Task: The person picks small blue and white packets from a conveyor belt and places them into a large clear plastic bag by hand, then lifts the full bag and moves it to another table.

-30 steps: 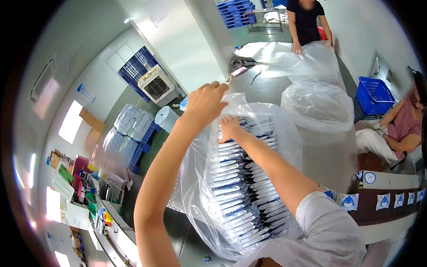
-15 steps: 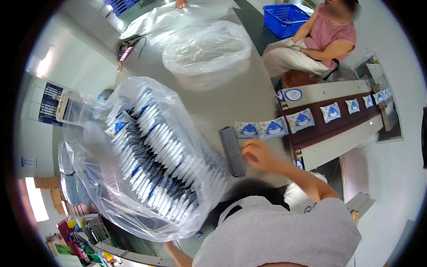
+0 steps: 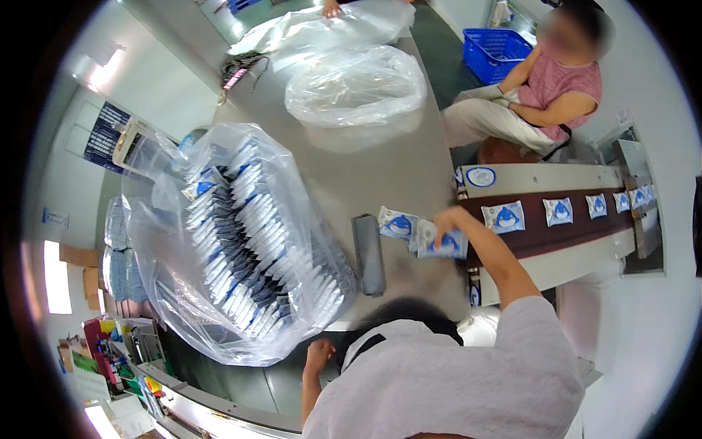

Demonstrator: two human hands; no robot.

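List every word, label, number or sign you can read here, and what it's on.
No words or numbers are readable.
Packet at the right hand: packet print blurred.
Packets on the belt: blue cartoon animal shows; any lettering is too small.
Oval blue-ringed label beside the belt: too blurred.
Blue-and-white wall sign, left: too small.

A white pillow packet [image 3: 455,249] with blue print, slightly blurred, sits at the counter's [image 3: 333,172] right edge, partly covered by the right hand [image 3: 449,222]. A second white packet [image 3: 397,223] lies beside it, blue whale-like print upward. Leftward, a clear plastic bag [image 3: 162,289] (loose and wrinkled) surrounds long rows of similar packets [image 3: 256,234], packed on edge.
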